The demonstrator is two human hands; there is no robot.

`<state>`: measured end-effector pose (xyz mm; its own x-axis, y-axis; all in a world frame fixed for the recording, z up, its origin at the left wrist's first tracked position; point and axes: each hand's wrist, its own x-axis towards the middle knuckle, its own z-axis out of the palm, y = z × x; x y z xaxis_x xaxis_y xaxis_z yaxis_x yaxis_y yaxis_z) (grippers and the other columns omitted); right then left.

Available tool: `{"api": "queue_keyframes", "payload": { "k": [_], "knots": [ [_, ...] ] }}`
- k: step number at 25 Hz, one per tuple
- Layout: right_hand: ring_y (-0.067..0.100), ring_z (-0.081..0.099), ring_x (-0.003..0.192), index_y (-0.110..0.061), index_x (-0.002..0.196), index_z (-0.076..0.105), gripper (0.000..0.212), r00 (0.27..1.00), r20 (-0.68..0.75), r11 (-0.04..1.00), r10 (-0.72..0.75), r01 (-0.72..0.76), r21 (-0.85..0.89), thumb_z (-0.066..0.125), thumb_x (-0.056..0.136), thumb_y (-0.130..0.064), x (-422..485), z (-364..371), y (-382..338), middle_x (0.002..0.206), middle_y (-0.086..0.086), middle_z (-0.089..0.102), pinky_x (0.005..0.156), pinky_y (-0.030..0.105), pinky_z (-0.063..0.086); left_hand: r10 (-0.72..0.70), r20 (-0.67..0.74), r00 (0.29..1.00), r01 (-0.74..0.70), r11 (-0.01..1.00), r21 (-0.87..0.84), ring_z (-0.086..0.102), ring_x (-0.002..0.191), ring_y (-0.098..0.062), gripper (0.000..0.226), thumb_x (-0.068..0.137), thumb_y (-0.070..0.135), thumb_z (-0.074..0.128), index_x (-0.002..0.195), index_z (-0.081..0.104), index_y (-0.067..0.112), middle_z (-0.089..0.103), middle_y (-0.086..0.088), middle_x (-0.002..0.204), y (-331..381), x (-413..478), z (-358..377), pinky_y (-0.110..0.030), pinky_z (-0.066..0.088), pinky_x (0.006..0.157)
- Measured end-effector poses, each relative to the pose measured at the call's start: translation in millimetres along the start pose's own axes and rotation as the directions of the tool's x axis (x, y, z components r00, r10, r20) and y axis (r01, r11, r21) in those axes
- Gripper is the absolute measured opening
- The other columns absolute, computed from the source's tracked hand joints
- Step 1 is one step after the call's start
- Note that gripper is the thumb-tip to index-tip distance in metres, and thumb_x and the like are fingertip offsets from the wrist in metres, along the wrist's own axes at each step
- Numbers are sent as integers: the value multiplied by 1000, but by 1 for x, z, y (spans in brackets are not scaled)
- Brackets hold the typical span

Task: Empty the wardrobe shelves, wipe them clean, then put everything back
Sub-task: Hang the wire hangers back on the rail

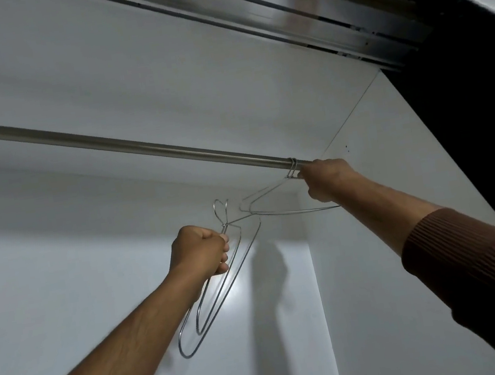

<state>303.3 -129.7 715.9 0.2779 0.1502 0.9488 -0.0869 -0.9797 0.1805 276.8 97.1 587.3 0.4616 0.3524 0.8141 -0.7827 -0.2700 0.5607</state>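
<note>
I look up into a white wardrobe at a steel hanging rail (126,145) that runs from the left to the right wall. My left hand (201,251) grips a bundle of wire hangers (222,289) below the rail, their hooks pointing up and their loops hanging down. My right hand (326,181) is at the rail's right end, fingers curled round the necks of other wire hangers (278,211) whose hooks (291,166) sit over the rail.
The wardrobe's white back wall (93,272) and right side wall (396,166) enclose the space. A metal sliding-door track (279,14) runs overhead at the front. A dark opening (480,91) lies beyond the right wall.
</note>
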Motion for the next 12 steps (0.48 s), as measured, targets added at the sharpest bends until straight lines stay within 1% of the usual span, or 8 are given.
{"api": "queue_keyframes", "payload": {
  "k": [2,3,4,6,7,9,11,12],
  "knots": [
    [26,59,88,-15,120,59,30,993,-116,997,-23,14,-75,53,92,-5,-12,2,-8,93,1,60,75,33,46,-26,10,1000,27,999,-30,54,58,-17,16,95,-1,57,94,72,-6,66,-12,78,1,-2,1,-17,46,42],
    [26,60,93,-13,116,60,27,984,-172,991,-37,13,-134,56,91,-5,-16,2,-12,96,2,61,78,35,46,-32,16,999,33,999,-41,54,57,-17,16,95,-1,57,94,72,-6,66,-12,77,2,-3,1,-17,46,42],
    [26,60,98,-12,115,60,26,973,-224,981,-59,16,-191,58,90,-5,-20,2,-15,101,3,62,80,36,45,-35,23,999,36,998,-48,54,57,-17,16,95,-2,57,94,72,-7,66,-12,76,4,-4,1,-17,47,42],
    [26,57,105,-13,117,59,27,960,-267,967,-84,13,-254,59,90,-8,-29,-1,-18,109,5,62,84,38,43,-39,40,998,41,998,-46,54,57,-18,16,94,-2,57,93,72,-7,66,-13,76,8,-7,-2,-17,47,42],
    [27,55,107,-13,118,59,29,958,-277,967,-74,2,-254,60,90,-10,-33,-2,-17,111,6,60,87,39,44,-45,46,998,47,998,-44,54,57,-18,15,94,-3,57,93,72,-8,66,-14,77,10,-8,-4,-17,47,42],
    [31,50,116,-13,119,59,35,930,-361,974,-66,-20,-227,64,85,-14,-38,-4,-18,118,9,56,96,46,43,-65,47,997,66,997,-30,54,56,-19,16,93,-5,56,93,71,-9,66,-16,77,15,-9,-12,-18,46,42],
    [35,49,118,-12,118,59,44,870,-483,988,-101,29,-154,70,76,-13,-44,-9,-29,121,12,53,102,53,40,-101,43,994,102,995,-3,55,52,-19,17,91,-8,54,92,71,-10,67,-17,77,20,-9,-24,-18,46,41],
    [36,49,115,-11,116,59,44,836,-534,991,-123,76,-108,70,73,-11,-47,-10,-37,120,12,53,100,52,41,-122,44,992,122,993,10,54,50,-18,17,91,-9,54,92,70,-11,66,-18,75,22,-10,-31,-18,46,40]
  ]
}}
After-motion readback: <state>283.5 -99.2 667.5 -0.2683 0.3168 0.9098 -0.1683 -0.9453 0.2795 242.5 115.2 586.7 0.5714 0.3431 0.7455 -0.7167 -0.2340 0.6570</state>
